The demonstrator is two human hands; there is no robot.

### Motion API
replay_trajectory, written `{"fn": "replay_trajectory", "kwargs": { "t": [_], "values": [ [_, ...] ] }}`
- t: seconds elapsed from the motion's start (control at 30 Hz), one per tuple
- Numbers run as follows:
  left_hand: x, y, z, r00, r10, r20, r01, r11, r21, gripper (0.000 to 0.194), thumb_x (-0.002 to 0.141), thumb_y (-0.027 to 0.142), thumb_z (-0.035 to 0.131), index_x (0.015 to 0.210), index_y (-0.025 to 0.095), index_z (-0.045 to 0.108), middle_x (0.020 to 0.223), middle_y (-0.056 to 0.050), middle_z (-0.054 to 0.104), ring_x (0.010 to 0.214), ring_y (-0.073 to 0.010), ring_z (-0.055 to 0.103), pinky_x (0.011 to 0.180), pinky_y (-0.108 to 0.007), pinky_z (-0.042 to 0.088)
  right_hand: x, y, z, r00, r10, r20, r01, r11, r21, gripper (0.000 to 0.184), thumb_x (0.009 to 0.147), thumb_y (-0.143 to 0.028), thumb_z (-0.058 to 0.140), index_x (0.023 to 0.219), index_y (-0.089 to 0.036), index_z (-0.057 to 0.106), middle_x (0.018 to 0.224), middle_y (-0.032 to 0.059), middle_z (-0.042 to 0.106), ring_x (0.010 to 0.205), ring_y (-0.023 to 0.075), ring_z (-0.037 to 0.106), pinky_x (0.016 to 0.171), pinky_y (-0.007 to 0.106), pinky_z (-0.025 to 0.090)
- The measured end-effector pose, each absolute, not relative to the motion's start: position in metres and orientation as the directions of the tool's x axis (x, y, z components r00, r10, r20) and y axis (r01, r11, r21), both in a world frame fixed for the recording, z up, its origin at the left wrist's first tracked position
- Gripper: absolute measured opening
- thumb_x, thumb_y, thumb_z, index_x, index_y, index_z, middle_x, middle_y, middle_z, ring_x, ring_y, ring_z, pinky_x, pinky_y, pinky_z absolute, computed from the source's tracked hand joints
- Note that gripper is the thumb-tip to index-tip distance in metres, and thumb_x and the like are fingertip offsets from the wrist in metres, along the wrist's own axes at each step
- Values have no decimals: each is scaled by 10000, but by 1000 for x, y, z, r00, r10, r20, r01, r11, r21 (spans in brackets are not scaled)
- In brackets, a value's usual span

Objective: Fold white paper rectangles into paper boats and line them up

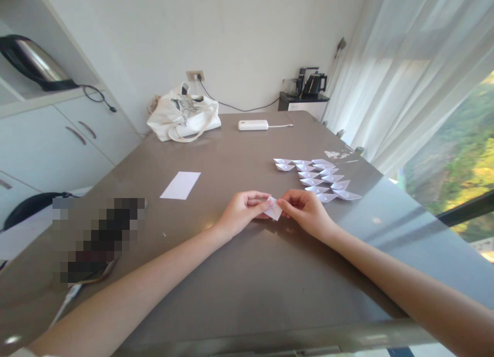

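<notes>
Between my two hands is a small piece of folded white paper (274, 211), diamond-shaped, just above the table. My left hand (244, 209) pinches its left side between thumb and fingers. On the opposite side, the thumb and fingers of my right hand (304, 208) grip the paper's edge. Beyond my right hand, several folded paper boats (310, 182) stand in rows on the brown table (231, 285). A flat stack or sheet of white paper (180, 185) lies to the left, apart from my left hand.
A blurred-out dark device (102, 238) with a white cable lies at the left. At the back are a white bag (183, 115) and a white power bank (252, 125) with a short cable. A black kettle (314, 84) stands beyond the far edge; a curtain (370, 105) hangs at the right.
</notes>
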State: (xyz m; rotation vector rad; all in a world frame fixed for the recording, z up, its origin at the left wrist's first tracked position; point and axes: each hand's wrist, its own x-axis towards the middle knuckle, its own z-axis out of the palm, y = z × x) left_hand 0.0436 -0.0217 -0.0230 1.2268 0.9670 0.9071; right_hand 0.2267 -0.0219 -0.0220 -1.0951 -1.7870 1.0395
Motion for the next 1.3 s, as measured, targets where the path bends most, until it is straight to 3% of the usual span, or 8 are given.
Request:
{"fn": "replay_trajectory", "kwargs": {
  "t": [0.13,0.3,0.57,0.83,1.1,1.3],
  "values": [
    [43,-21,-21,416,903,-106,23,106,994,326,729,412,712,793,93,677,701,-62,707,596,-111,645,593,-196,521,227,-22,-21,-297,927,229,284,315,-906,310,816,-401,571,624,-158,545,532,-14,520,485,92,443,452,212,324],
    [42,-23,-20,384,919,-89,20,88,996,324,690,399,747,680,93,641,590,-28,663,499,-80,594,526,-169,488,225,-24,-20,-340,917,207,340,326,-882,269,819,-376,572,678,-147,580,585,7,569,513,103,482,471,217,352],
    [40,-19,-20,423,892,-161,-24,188,982,394,711,480,706,761,91,662,667,-75,703,549,-127,657,549,-206,533,226,-23,-20,-382,913,142,286,263,-921,373,842,-468,544,636,-157,550,540,-10,530,466,94,470,445,213,349],
    [39,-19,-22,386,921,-56,44,42,998,304,732,391,710,793,94,686,664,-54,696,537,-101,631,542,-187,521,230,-20,-21,-339,924,177,313,289,-905,386,847,-468,543,634,-147,560,545,-2,530,503,98,454,466,218,319],
    [41,-21,-14,393,916,-74,-7,84,996,309,711,378,729,695,90,619,605,-32,655,515,-102,627,515,-188,508,229,-24,-17,-359,917,174,193,255,-947,385,825,-468,585,618,-145,558,545,-14,525,507,84,452,472,208,320],
    [41,-21,-18,424,903,-67,-3,76,997,323,724,405,710,771,95,632,699,-53,682,590,-115,649,572,-202,527,227,-22,-16,-399,913,78,165,155,-974,384,780,-503,624,644,-147,582,541,-10,563,482,85,492,456,197,360]
  ]
}}
